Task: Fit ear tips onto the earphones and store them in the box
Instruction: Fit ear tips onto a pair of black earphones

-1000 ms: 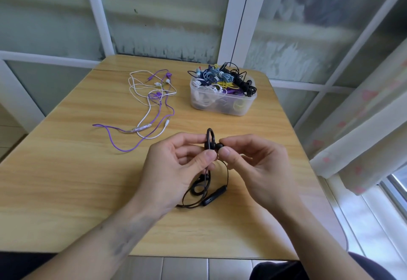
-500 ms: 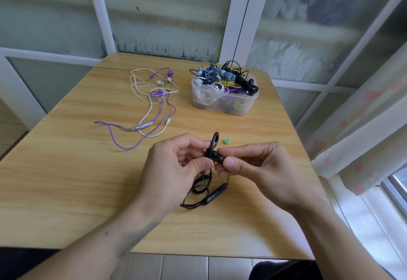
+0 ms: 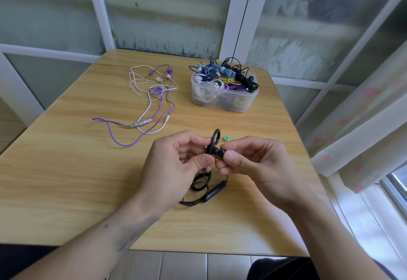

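Observation:
My left hand (image 3: pixel 176 165) pinches a black earphone (image 3: pixel 214 143) by its body, its ear hook loop standing up above my fingers. My right hand (image 3: pixel 253 163) pinches the black ear tip (image 3: pixel 221 153) at the earphone's nozzle, thumb against it. The rest of the black cable with its inline remote (image 3: pixel 214 191) lies coiled on the wooden table (image 3: pixel 66 180) below my hands. A small green ear tip (image 3: pixel 226 138) lies on the table just beyond my right fingers. The clear plastic box (image 3: pixel 223 97) at the back holds several tangled earphones.
Purple and white earphones (image 3: pixel 154 103) lie tangled on the table's back left. A window wall runs behind the table, and a curtain (image 3: pixel 363 130) hangs at the right. The table's right edge is close to my right wrist.
Both hands shifted slightly toward me with the black earphone. The green ear tip, hidden a second ago, now shows beyond my right fingers.

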`<move>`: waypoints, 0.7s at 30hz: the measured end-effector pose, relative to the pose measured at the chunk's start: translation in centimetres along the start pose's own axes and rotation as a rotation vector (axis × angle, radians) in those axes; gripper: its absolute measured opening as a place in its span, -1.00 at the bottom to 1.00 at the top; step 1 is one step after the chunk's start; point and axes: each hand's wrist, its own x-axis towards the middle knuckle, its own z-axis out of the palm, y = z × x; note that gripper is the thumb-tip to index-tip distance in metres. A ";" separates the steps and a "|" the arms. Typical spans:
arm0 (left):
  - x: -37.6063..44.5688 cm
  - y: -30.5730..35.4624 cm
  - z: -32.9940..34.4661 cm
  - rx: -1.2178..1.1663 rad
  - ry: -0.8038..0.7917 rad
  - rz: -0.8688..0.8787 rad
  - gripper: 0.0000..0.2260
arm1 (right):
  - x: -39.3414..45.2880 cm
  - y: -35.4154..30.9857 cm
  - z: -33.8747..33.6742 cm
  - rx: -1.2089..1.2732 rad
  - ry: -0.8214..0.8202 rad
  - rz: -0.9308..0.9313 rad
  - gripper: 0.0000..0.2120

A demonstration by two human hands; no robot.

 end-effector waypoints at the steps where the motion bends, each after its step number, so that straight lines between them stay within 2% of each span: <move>1: 0.0 0.0 0.0 0.011 -0.006 0.003 -0.77 | 0.0 0.0 0.0 0.000 -0.006 0.001 -0.89; 8: -0.3 -0.1 -0.2 0.079 -0.007 -0.007 -0.79 | -0.2 0.2 0.1 -0.067 -0.019 0.004 -0.83; 14: -0.3 -0.2 -0.1 0.185 0.049 -0.009 -0.78 | -0.3 0.5 0.2 0.019 -0.028 0.073 -0.85; 21: -0.7 0.4 0.1 0.341 0.093 0.086 -0.70 | -0.2 1.2 0.7 0.099 0.000 0.097 -0.88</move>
